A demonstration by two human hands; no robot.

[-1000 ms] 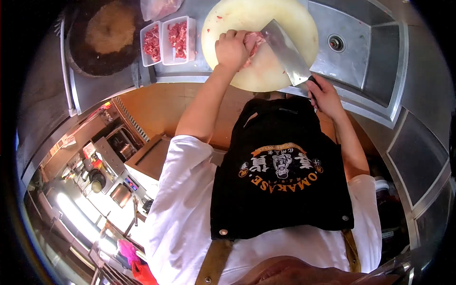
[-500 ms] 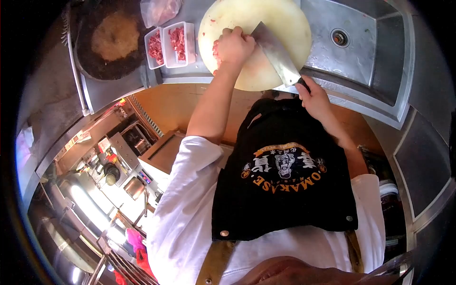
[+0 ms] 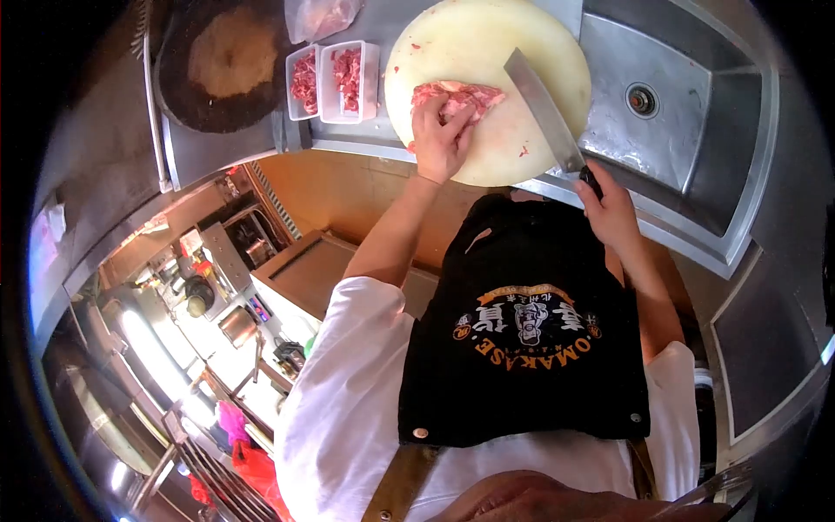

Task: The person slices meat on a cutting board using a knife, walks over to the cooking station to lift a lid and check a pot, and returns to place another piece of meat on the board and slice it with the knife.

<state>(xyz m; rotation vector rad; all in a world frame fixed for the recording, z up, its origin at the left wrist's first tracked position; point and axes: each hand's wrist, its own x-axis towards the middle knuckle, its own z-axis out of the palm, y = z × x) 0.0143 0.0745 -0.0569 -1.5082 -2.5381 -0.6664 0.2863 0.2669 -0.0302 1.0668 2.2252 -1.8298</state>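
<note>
On the round, pale cutting board [image 3: 487, 161] lies a piece of raw red meat [image 3: 470, 94] with white fat. My left hand [image 3: 442, 146] presses down on it, fingers curled over its near edge. My right hand [image 3: 611, 207] is closed round the black handle of a cleaver [image 3: 546, 115]. The blade points away from me over the right part of the board, apart from the meat. Small meat scraps are scattered on the board.
Two white plastic tubs [image 3: 369, 83] of cut meat stand left of the board, with a clear plastic bag [image 3: 322, 16] behind them. Farther left is a dark round chopping block [image 3: 230, 61]. A metal sink [image 3: 652, 148] with a drain borders the board on the right.
The meat, earlier mostly hidden under my left hand, now shows spread at its fingertips. My right hand has moved the cleaver away from my left hand. The whole view has shifted slightly.
</note>
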